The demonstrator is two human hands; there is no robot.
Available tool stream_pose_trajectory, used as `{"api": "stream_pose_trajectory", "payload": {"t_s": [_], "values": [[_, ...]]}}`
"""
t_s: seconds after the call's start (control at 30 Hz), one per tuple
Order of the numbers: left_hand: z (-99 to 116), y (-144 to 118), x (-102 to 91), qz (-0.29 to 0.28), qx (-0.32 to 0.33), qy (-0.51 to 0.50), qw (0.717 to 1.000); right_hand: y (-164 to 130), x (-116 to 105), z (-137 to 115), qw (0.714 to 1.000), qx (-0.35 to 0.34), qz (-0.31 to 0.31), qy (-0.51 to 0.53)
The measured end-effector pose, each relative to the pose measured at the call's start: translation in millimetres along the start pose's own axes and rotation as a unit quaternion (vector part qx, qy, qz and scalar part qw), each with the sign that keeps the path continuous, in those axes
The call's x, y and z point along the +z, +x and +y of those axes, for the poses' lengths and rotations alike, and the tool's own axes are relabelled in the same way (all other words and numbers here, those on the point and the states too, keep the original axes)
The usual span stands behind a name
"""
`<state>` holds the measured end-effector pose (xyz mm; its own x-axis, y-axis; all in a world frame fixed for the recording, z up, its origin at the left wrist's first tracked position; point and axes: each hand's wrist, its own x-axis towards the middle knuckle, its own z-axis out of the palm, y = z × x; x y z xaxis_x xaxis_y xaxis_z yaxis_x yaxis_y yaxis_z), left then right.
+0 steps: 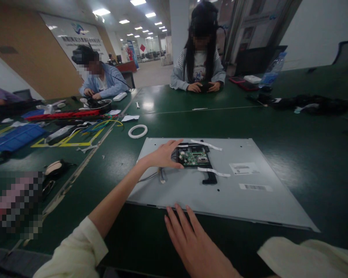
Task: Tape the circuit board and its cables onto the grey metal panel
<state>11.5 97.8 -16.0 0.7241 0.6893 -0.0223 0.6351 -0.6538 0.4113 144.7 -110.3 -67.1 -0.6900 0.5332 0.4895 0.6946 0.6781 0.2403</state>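
Note:
A grey metal panel point(243, 193) lies flat on the green table point(307, 131). A green circuit board point(193, 156) sits on its upper middle, flanked by white tape strips point(206, 144) and a black bracket point(210, 178). My left hand point(162, 155) reaches across the panel, fingers spread, fingertips touching the board's left edge. Thin wires with a connector point(161, 177) trail below that hand. My right hand point(193, 241) rests flat with fingers apart at the panel's near edge, holding nothing.
A white tape ring point(138, 131) lies beyond the panel. To the left are coloured wires point(104, 125), red tools and a blue tray point(14, 138). Two people sit across the table. A water bottle point(271, 73) and dark items stand at the far right.

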Motion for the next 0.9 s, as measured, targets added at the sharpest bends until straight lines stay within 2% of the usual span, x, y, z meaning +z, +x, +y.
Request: {"api": "stream_pose_trajectory", "payload": {"t_s": [0.43, 0.53, 0.73, 0.8, 0.9], "values": [[0.5, 2.3, 11.5, 0.008, 0.033, 0.007, 0.999, 0.6, -1.0, -0.6, 1.0, 0.004, 0.01, 0.006], [3.1, 0.1, 5.4, 0.012, 0.015, 0.015, 1.0, 0.1, 0.1, -0.4, 1.0, 0.006, 0.011, 0.008], [14.4, -8.5, -19.8, 0.089, -0.033, 0.059, 0.994, -0.4, 1.1, 0.0, 1.0, -0.001, 0.0, 0.007], [16.8, -9.2, -24.2, 0.07, -0.037, 0.066, 0.995, -0.2, 1.2, -0.5, 1.0, 0.004, 0.0, 0.006], [18.3, -7.8, -24.0, 0.001, -0.062, 0.09, 0.994, -0.2, 1.0, -0.9, 1.0, 0.013, 0.002, 0.004]]}}
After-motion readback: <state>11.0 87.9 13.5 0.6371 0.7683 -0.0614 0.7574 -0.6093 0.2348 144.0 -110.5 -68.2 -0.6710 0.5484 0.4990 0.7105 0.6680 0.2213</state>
